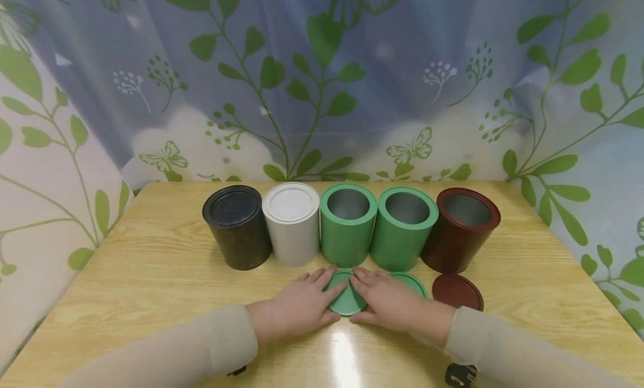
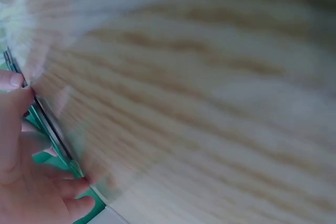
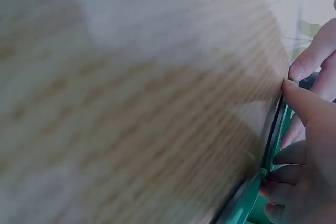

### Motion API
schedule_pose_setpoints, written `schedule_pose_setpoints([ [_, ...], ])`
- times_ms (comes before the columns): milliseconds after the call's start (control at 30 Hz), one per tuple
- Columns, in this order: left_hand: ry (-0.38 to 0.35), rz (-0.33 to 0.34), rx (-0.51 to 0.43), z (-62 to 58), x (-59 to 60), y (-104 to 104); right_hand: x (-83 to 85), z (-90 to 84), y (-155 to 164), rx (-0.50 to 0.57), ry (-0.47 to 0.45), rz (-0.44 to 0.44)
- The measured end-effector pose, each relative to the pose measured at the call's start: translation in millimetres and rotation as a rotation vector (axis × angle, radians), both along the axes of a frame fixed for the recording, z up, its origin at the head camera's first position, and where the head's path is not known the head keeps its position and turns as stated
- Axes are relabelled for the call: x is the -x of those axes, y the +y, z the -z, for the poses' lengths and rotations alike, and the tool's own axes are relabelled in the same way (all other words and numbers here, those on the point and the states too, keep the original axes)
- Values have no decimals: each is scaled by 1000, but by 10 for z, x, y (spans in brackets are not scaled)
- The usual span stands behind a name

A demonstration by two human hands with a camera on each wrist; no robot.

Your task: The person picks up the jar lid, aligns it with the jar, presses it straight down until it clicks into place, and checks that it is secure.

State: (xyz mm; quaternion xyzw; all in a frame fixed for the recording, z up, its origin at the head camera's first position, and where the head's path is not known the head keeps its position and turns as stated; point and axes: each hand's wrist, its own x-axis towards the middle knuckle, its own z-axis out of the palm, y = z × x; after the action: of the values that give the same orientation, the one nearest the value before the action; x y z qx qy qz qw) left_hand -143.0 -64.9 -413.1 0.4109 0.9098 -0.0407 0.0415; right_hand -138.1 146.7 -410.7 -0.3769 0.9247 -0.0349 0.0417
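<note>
A green lid (image 1: 346,304) lies flat on the wooden table (image 1: 151,265), in front of two open green cans (image 1: 348,225) (image 1: 402,228). My left hand (image 1: 327,293) grips its left side, fingers over the far rim and thumb at the near rim. My right hand (image 1: 367,296) grips its right side the same way. In the left wrist view the left hand (image 2: 26,171) curls over the lid's edge (image 2: 47,124). The right wrist view has the right hand (image 3: 310,145) curled at the lid's rim (image 3: 275,135). A second green lid (image 1: 412,282) lies partly under my right hand.
Left of the green cans in the row stand a black can (image 1: 237,227) and a white can (image 1: 292,223), both lidded. An open dark red can (image 1: 460,230) ends the row at the right, and its lid (image 1: 457,292) lies in front. A leaf-print curtain encloses the table.
</note>
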Motion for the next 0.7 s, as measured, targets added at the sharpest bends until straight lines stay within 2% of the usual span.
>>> schedule_pose_setpoints([
  [167, -21, 68, 28, 8, 16, -4, -4, 9, -6, -5, -28, -18],
  [267, -3, 95, 73, 13, 10, 0, -7, 21, -5, 16, -47, -22],
  [367, 40, 121, 100, 48, 11, -2, -22, 25, 6, 56, -93, -7],
  [500, 127, 195, 75, 99, 18, -25, -57, 26, 40, 125, -155, 13],
  [600, 196, 242, 25, 103, 31, -55, -75, 9, 61, 170, -149, 17],
  [700, 232, 253, -14, 83, 43, -84, -85, -29, 68, 184, -134, 21],
])
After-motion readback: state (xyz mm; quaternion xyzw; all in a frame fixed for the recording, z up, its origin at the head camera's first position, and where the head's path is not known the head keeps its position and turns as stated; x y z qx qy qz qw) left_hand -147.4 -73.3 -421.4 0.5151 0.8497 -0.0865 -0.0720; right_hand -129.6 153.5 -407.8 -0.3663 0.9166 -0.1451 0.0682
